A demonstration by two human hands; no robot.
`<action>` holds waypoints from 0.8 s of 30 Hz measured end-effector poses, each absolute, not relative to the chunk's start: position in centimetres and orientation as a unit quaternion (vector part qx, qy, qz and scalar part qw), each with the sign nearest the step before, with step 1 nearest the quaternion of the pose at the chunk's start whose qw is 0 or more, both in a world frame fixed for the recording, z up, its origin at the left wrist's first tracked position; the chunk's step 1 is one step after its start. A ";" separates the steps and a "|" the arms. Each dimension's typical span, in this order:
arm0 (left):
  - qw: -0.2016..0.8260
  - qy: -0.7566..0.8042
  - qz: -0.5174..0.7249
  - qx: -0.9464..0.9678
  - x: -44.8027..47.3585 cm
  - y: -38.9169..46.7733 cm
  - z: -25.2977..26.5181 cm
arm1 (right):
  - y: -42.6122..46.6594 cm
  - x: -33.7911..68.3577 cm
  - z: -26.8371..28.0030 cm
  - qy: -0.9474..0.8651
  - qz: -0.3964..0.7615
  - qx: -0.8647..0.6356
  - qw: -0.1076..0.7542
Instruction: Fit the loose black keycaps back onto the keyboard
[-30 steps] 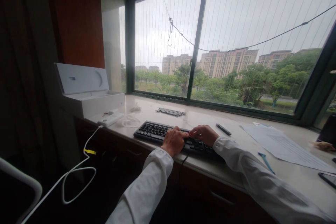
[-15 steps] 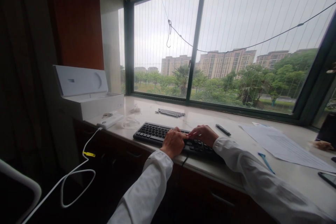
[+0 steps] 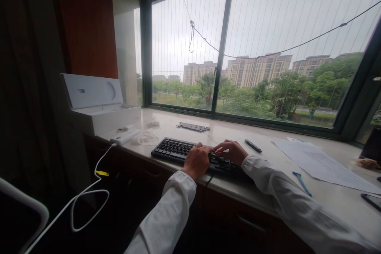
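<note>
A black keyboard (image 3: 175, 147) lies near the front edge of the counter, its left half in plain sight. Over its middle rests my left hand (image 3: 198, 160), fingers curled together and pointing right. From the other side my right hand (image 3: 230, 151) reaches in, thumb and fingers bent toward a pinch. The fingertips of both hands meet closely above the keys; whatever is between them is too small or hidden to make out. Dark keys (image 3: 222, 162) show beneath my right hand, and my wrists cover part of the right end.
Behind the keyboard lie stacked grey strips (image 3: 193, 127). An open white box (image 3: 110, 118), a white power strip (image 3: 126, 136) and crumpled clear plastic (image 3: 147, 138) are at left. At right are a black stick-shaped object (image 3: 253, 145), papers (image 3: 321, 162), a blue tool (image 3: 302, 183) and a phone (image 3: 372, 201).
My right hand's fingers have lifted and bent slightly, and the fingertips of my left hand have drawn in a little. The keyboard stays where it was.
</note>
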State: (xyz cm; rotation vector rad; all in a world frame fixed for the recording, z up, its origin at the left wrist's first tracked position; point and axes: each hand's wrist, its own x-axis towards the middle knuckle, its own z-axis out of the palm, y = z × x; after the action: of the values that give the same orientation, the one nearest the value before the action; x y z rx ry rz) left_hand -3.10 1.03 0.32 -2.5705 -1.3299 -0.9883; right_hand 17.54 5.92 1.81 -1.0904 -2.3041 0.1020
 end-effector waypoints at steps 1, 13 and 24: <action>0.041 -0.435 -0.325 -0.839 -3.1 1.0 0.3 | 5.9 17.5 1.8 -0.865 0.034 -0.408 0.291; 0.049 -0.433 -0.331 -0.837 -3.0 1.6 -0.3 | 6.5 18.2 1.2 -0.849 0.008 -0.427 0.312; 0.053 -0.424 -0.320 -0.845 -3.1 1.8 -0.4 | 6.5 18.3 0.9 -0.866 -0.015 -0.402 0.297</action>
State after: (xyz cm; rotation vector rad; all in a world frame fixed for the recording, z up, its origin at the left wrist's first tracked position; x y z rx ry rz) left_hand -3.12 1.78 -0.36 -2.5692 -1.2896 -0.9723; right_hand 18.31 6.54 0.91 -1.0688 -2.3027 -0.0391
